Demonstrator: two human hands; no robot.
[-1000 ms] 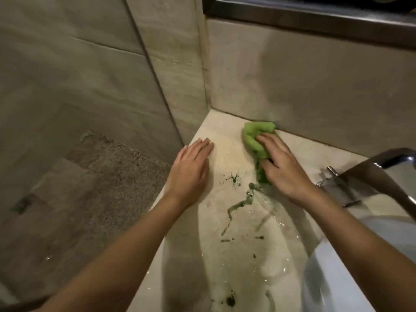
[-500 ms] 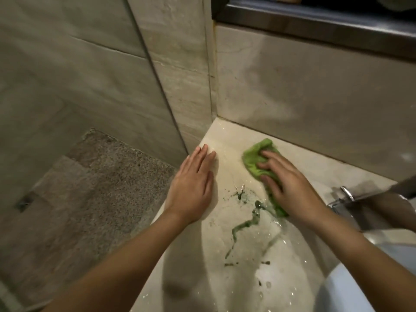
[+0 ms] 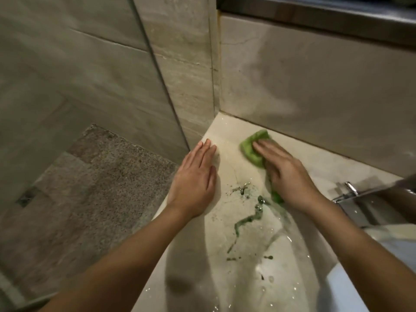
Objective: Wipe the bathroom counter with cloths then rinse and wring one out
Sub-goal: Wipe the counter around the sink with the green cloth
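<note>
Right hand (image 3: 288, 174), fingers straight, presses the green cloth (image 3: 249, 145), hiding its middle; left hand (image 3: 195, 183) flat on counter (image 3: 247, 278); blurred, possibly chrome tap (image 3: 360, 206) cut off

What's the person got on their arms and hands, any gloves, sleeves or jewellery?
Nothing worn shows. The left forearm and right forearm are bare, no sleeves in frame. The left hand and right hand show no gloves, rings, watch or bracelet.
</note>
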